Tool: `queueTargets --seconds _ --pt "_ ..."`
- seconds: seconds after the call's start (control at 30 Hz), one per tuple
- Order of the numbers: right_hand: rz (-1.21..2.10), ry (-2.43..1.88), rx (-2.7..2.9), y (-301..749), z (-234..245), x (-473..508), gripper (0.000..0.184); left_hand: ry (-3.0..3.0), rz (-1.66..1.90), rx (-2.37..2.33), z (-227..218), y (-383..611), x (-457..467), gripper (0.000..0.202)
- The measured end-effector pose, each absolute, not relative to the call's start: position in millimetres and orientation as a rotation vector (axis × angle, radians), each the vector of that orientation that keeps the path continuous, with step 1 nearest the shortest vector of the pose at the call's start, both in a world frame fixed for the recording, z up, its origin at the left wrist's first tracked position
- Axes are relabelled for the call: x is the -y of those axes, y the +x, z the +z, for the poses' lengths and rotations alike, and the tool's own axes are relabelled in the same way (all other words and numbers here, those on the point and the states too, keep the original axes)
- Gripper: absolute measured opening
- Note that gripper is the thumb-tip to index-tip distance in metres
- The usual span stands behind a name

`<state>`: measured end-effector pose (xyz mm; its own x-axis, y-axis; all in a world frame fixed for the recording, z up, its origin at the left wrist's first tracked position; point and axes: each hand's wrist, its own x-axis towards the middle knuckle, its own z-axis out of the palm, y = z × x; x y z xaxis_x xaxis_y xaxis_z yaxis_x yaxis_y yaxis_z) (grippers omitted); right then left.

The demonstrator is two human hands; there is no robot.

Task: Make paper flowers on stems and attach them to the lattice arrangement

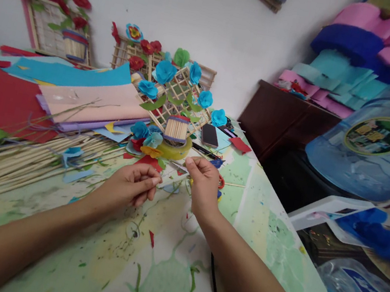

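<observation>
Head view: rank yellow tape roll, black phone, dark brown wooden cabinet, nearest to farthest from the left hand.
From the left hand:
1. Yellow tape roll, just beyond it.
2. Black phone, farther back right.
3. Dark brown wooden cabinet, past the table's right edge.

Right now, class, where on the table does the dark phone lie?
In the head view, the dark phone lies flat beyond the right hand, just right of the wooden lattice with blue paper flowers and left of a red paper scrap.

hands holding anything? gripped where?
Yes: left hand and right hand pinch a small pale strip by its two ends, fingertips only; what it is cannot be told.
</observation>
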<state>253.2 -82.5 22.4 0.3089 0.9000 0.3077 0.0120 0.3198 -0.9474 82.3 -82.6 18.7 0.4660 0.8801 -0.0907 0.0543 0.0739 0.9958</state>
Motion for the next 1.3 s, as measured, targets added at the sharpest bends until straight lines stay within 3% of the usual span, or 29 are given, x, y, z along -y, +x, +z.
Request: queueTargets --seconds 0.37,0.6,0.77,0.97,1.3 --pt "1.033 -0.982 0.999 249 29 85 0.025 1.442 0.854 -0.814 36 86 79 0.021" --pt "1.021 -0.950 0.988 254 36 84 0.030 1.494 0.902 -0.889 63 109 75 0.019" --pt "1.023 -0.895 0.925 256 38 83 0.028 1.414 0.968 -0.915 58 119 76 0.020" --pt "1.064 -0.938 0.895 256 35 81 0.010 1.335 1.021 -0.900 49 117 75 0.025" --pt "0.991 -1.061 1.042 256 26 76 0.012 1.405 1.069 -0.926 39 115 70 0.032"
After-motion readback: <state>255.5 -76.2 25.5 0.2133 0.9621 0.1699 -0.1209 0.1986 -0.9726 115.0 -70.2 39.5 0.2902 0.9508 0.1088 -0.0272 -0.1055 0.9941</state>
